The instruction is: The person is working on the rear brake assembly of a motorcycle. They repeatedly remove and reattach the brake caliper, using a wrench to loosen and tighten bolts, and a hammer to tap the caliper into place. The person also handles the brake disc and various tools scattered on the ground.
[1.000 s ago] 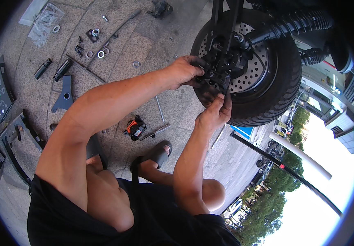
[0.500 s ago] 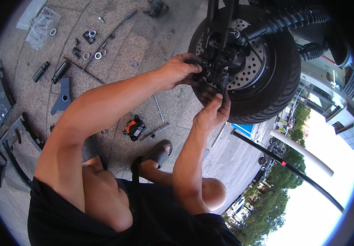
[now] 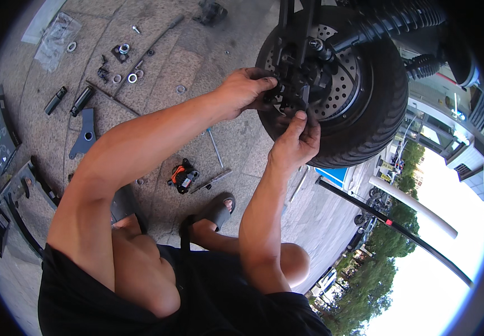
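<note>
A wheel with a black tyre [image 3: 385,120] stands on its axle at the upper right, with a drilled brake disc [image 3: 347,89] on its near face. Black metal parts [image 3: 293,75] sit in front of the disc. My left hand [image 3: 244,92] is closed, thumb and fingers gripping the left edge of these parts. Just below them, my right hand [image 3: 295,143] pinches a flat dark piece [image 3: 304,98] between thumb and fingers. Its exact kind is hard to make out. Fingertips of both hands are partly hidden behind the parts.
On the stone paving lie an orange-and-black brake caliper [image 3: 183,178], a thin rod [image 3: 215,147], a grey bracket [image 3: 86,134], two black cylinders [image 3: 82,101], several washers and a plastic bag [image 3: 57,39]. A coil shock absorber [image 3: 404,25] is above the wheel. A box [image 3: 1,131] stands far left.
Both hands stay at the black parts by the disc. My right hand has shifted slightly right, its thumb a little higher. The whole view has moved a little.
</note>
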Available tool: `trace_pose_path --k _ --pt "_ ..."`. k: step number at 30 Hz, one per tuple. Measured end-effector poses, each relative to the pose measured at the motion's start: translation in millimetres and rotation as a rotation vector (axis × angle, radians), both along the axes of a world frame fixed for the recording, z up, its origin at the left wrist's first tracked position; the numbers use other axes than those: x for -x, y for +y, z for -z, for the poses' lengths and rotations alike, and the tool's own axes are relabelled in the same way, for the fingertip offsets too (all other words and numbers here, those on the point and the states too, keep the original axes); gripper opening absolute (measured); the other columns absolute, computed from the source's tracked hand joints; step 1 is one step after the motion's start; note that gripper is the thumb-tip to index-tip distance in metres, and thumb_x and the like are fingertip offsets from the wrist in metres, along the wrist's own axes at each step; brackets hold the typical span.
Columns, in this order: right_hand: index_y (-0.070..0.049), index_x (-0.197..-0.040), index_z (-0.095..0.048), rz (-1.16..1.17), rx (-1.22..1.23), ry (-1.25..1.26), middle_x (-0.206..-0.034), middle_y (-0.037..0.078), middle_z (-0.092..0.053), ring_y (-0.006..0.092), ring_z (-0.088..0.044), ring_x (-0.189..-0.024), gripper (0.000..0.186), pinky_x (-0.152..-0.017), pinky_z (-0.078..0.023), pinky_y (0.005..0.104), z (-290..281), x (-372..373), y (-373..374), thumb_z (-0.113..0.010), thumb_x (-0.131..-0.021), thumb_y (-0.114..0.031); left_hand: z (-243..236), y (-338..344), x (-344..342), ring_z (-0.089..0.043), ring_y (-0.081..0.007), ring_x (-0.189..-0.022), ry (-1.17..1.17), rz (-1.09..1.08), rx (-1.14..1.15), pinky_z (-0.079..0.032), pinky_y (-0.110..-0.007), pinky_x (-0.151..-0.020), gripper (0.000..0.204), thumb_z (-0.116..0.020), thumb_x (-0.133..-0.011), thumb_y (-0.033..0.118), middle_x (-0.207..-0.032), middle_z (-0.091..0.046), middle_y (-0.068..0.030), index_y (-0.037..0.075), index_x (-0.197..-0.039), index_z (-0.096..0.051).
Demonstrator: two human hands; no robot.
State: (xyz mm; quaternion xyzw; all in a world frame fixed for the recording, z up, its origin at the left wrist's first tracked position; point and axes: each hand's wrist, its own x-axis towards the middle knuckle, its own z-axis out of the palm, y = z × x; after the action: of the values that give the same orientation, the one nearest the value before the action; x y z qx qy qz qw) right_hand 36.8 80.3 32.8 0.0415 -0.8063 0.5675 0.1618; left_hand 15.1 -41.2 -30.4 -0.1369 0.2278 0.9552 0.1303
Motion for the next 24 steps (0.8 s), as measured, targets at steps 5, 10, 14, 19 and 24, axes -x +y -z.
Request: trace_pose_path --k 5,10,14,19,24 --pt "0.005 -0.103 -0.059 0.020 -0.018 -0.008 -0.082 0.011 -0.068 0.0140 -0.061 -0.061 0.026 -0.056 -0.048 0.0224 -7 2 -2 -0.064 -0.091 -0.017 0 -3 1 -0.064 -0.0285 -0.099 0.004 0.039 -0.058 -0.054 -0.044 -0.087 0.045 -0.066 -0.089 0.019 -0.108 -0.063 -0.0166 -0.005 -0.124 -0.050" --pt "0.006 -0.108 -0.058 0.058 -0.085 -0.038 -0.085 0.013 -0.068 0.0153 -0.063 -0.065 0.029 -0.058 -0.049 0.0228 -10 0 1 -0.063 -0.091 -0.016 2 -4 1 -0.066 -0.0191 -0.089 -0.034 0.043 -0.119 -0.059 -0.036 -0.075 0.033 -0.067 -0.088 0.015 -0.100 -0.065 -0.0088 -0.001 -0.115 -0.057" --pt "0.008 -0.115 -0.057 0.060 -0.149 -0.076 -0.098 0.015 -0.067 0.0169 -0.064 -0.082 0.037 -0.065 -0.051 0.0243 -12 -5 8 -0.065 -0.090 -0.018 6 -5 0 -0.064 -0.0230 -0.097 -0.015 0.060 -0.188 -0.057 -0.039 -0.082 0.042 -0.069 -0.087 0.016 -0.107 -0.064 -0.0122 -0.002 -0.122 -0.053" --pt "0.008 -0.114 -0.056 0.071 -0.196 -0.042 -0.093 0.015 -0.068 0.0174 -0.065 -0.080 0.041 -0.068 -0.053 0.0255 -17 -7 14 -0.068 -0.089 -0.023 11 2 -1 -0.064 -0.0234 -0.100 -0.017 0.057 -0.316 -0.056 -0.038 -0.083 0.047 -0.070 -0.086 0.016 -0.111 -0.063 -0.0125 -0.001 -0.126 -0.052" --pt "0.008 -0.114 -0.056 0.088 -0.303 -0.021 -0.092 0.014 -0.068 0.0166 -0.065 -0.079 0.045 -0.067 -0.052 0.0249 -20 -8 18 -0.066 -0.089 -0.028 13 6 1 -0.065 -0.0199 -0.095 -0.048 0.066 -0.369 -0.058 -0.033 -0.077 0.043 -0.068 -0.087 0.014 -0.107 -0.065 -0.0102 -0.002 -0.125 -0.053"
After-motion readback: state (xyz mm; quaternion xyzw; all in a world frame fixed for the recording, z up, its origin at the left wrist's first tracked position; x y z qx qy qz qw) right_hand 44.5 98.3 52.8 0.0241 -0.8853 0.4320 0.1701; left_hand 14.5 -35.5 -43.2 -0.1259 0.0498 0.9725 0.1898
